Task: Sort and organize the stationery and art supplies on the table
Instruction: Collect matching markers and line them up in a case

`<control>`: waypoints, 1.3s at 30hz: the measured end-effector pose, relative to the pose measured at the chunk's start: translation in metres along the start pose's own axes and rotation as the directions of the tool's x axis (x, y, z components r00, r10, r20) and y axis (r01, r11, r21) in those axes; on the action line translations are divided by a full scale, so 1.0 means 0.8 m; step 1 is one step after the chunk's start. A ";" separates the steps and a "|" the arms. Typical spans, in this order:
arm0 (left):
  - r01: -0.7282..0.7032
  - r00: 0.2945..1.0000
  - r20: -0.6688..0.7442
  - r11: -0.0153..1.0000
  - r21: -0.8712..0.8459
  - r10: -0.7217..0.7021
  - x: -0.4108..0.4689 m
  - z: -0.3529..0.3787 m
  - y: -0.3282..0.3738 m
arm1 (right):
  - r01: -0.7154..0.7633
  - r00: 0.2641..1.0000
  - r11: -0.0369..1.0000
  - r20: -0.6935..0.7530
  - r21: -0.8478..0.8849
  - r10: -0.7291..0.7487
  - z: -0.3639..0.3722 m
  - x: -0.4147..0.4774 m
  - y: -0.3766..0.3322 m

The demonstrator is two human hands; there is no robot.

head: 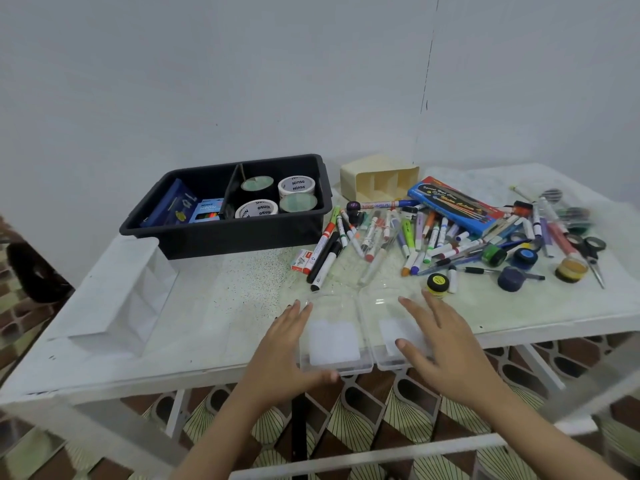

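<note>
tabletop of white speckled glass carries a black plastic divided tray at the back left and a loose heap of coloured markers on the right. clear plastic hinged case lies opened flat at the front edge. left hand touches its left side, fingers straight; right hand rests flat on its right half, fingers spread.

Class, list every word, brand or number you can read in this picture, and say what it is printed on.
"Ninso": rear white tape roll in the black tray.
"Ninso": front white tape roll, same tray.
Long blue box, pencil box, markers: print too blurred to read.
</note>
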State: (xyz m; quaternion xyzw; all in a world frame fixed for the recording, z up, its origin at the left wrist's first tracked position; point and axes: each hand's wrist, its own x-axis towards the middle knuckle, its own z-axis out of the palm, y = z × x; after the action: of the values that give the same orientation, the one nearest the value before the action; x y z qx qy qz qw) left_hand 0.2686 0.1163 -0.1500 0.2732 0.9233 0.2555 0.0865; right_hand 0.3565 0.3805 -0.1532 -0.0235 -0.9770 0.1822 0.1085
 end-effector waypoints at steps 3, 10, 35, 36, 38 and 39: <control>0.004 1.000 -0.024 0.999 -0.033 -0.005 0.003 0.004 0.000 | -0.024 0.999 0.999 0.032 -0.033 0.025 0.012 0.003 0.003; 0.028 0.998 -0.045 0.996 -0.087 -0.032 0.018 0.003 0.002 | -0.059 0.998 0.997 0.000 -0.051 0.059 0.010 0.022 0.009; 0.014 0.996 -0.087 0.997 -0.081 -0.021 0.048 0.000 0.000 | -0.092 0.996 0.987 -0.008 -0.134 0.092 0.005 0.039 0.018; 0.008 0.996 -0.090 0.998 -0.068 -0.014 0.049 0.000 0.000 | -0.099 0.995 0.987 0.003 -0.127 0.100 0.003 0.040 0.017; 0.005 0.996 -0.084 0.999 -0.051 -0.009 0.051 -0.002 -0.001 | -0.119 0.993 0.989 0.018 -0.092 0.121 -0.002 0.041 0.015; 0.008 0.997 -0.072 0.999 -0.044 -0.011 0.053 -0.003 -0.002 | -0.124 0.992 0.989 0.018 -0.084 0.126 -0.004 0.041 0.014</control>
State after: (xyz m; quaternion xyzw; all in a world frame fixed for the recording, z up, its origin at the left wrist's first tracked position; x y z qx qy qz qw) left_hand 0.2318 0.1376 -0.1496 0.2575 0.9214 0.2849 0.0603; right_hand 0.3249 0.3949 -0.1474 -0.0872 -0.9815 0.1482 0.0846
